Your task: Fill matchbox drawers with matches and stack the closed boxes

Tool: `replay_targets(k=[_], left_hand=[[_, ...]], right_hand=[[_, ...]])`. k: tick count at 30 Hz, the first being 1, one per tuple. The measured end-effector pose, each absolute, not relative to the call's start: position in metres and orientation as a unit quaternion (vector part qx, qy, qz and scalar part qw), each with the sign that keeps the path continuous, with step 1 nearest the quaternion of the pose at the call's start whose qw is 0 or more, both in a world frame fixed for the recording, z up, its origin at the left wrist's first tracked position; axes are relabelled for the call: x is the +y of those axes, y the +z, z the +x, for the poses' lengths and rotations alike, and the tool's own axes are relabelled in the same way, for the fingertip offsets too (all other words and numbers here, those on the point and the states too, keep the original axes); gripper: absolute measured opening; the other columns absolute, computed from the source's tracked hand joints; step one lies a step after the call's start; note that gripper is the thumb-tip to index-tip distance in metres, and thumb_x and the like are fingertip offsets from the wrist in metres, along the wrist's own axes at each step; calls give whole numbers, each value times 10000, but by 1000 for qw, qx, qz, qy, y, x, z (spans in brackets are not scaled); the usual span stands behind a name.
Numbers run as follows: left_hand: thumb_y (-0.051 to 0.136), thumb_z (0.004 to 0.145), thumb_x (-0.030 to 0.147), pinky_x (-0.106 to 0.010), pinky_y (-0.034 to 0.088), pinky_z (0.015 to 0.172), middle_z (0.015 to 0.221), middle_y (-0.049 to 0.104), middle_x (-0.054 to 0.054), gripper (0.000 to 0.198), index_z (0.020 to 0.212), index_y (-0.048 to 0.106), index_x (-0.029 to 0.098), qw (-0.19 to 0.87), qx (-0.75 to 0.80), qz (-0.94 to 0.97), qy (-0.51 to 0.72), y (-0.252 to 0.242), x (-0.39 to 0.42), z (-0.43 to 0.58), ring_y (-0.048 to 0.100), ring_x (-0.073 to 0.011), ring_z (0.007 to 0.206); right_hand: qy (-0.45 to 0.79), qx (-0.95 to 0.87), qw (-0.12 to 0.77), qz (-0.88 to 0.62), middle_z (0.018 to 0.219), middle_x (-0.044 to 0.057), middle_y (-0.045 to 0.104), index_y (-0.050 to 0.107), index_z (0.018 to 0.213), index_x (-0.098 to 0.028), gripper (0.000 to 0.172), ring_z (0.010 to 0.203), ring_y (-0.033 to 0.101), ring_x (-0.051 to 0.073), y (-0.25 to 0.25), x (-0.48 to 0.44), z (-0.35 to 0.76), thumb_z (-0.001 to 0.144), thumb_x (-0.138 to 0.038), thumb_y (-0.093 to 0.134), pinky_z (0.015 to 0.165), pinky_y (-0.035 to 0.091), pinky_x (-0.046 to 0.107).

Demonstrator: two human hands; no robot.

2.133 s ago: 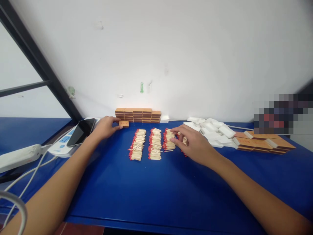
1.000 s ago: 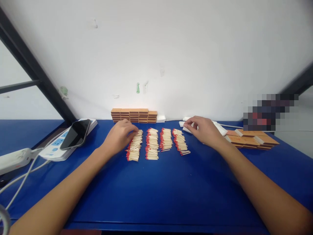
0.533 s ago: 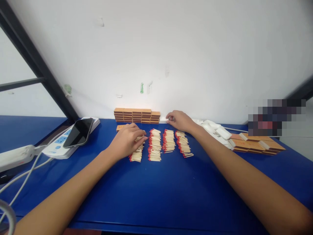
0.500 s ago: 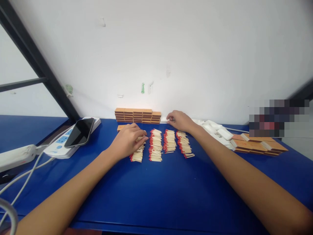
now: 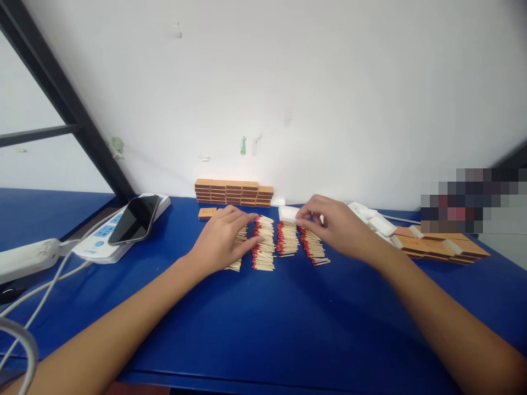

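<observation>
My left hand (image 5: 225,236) lies over the leftmost pile of matches (image 5: 235,267), covering most of it. Its thumb and forefinger are spread apart, their tips at the red-headed left edge of a second match pile (image 5: 264,247). Between the thumb and fingers of my right hand (image 5: 329,222) is a white matchbox tray (image 5: 287,213), held just behind the third match pile (image 5: 287,240). That hand partly covers the top of the rightmost match pile (image 5: 315,249). A closed orange matchbox (image 5: 206,213) sits by itself behind my left hand.
Stacked matchboxes (image 5: 230,192) stand against the white wall, with a white piece (image 5: 279,201) beside them. At right are several white trays (image 5: 381,225) and orange matchbox sleeves (image 5: 436,247). On the left, a phone (image 5: 135,219) rests on a power strip (image 5: 99,249) with white cables.
My right hand has brought a white tray from beside the stack forward and slightly right. My left hand has shifted right, its fingers spreading from the leftmost pile towards the second.
</observation>
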State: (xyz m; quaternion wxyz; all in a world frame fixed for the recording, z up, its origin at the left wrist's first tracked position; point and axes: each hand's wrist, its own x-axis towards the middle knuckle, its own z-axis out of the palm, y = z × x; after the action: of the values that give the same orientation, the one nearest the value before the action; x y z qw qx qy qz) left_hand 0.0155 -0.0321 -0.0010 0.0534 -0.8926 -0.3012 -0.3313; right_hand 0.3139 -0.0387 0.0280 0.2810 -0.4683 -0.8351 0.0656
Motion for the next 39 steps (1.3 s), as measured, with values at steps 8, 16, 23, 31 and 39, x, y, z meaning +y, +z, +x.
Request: replay_targets(k=[8,16,23,31,39], left_hand=[[807,889,518,-443,538,889,1066,753,-88,482,1223,702,186,-15,-285,-889,-357,-8,-42,31,655,-262,1006],[776,936,442,-406,524,844,1006,744,-82,334,1129,710,177,-47,-276,-889,-363,-6,-44,31,647,-244,961],[793,916,467,-412,521,858,1013,754,-83,393,1164,725,169,-46,-287,-885,-364,-5,-47,32,656,-254,979],[806,916,409,-423,531,874,1061,770,-83,347,1159,731,172,-14,-313,-869,-383,-8,-34,24,675,-251,972],[797,920,434,-456,528,880,1069,771,-92,353,1145,737,169,-1,-318,-874,-369,-11,-28,20,680,-269,981]], right_hand=[[92,-869,283,-396,989,54,613,643,979,-237,170,837,611,186,2,-79,290,1067,-215,499,755,509,345],[79,-863,305,-395,1036,59,631,640,1022,-227,82,833,626,178,0,-80,287,1051,-225,563,727,509,321],[73,-866,318,-379,1008,50,624,644,998,-215,117,821,608,164,-3,-80,287,1063,-220,546,723,492,309],[100,-868,228,-429,907,42,621,661,938,-217,83,802,587,177,-4,-66,309,1004,-221,612,698,461,306],[147,-866,164,-448,908,31,636,662,874,-211,117,779,573,162,-13,-56,317,955,-140,615,697,433,297]])
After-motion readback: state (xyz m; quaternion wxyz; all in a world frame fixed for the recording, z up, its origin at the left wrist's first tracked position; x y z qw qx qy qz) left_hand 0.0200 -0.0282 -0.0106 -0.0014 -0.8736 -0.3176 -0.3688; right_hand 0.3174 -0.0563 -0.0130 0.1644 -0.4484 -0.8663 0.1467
